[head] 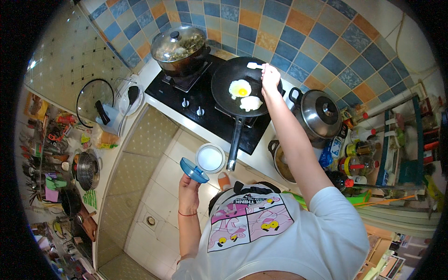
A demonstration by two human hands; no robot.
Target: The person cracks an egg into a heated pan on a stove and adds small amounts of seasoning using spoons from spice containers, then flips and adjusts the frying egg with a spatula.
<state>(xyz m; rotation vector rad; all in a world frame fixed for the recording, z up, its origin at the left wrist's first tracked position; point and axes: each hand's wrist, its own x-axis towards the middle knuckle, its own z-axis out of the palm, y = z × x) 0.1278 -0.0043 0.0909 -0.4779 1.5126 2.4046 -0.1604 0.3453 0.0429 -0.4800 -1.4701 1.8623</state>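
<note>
My right hand (271, 77) grips a small white spoon (256, 65) over the back right of a black frying pan (224, 71) on the glass hob. In the pan lie a fried egg with a yellow yolk (242, 89) and, just beside it, a second egg (251, 103) with no yolk showing. My left hand (189, 189) holds up a blue plastic lid (194, 170), tilted, in front of the hob. Close to the lid is an open round container (210, 158) with a pale inside; what bears it is hidden. The pan's handle (235, 143) points towards me.
A glass-lidded pot (179, 52) stands on the back left burner. Right of the hob are a lidded steel pot (320, 113), another pot (284, 162) and several bottles (360, 148). On the left counter are a plate (134, 105) with a black spatula (132, 95) and a steel strainer (88, 171).
</note>
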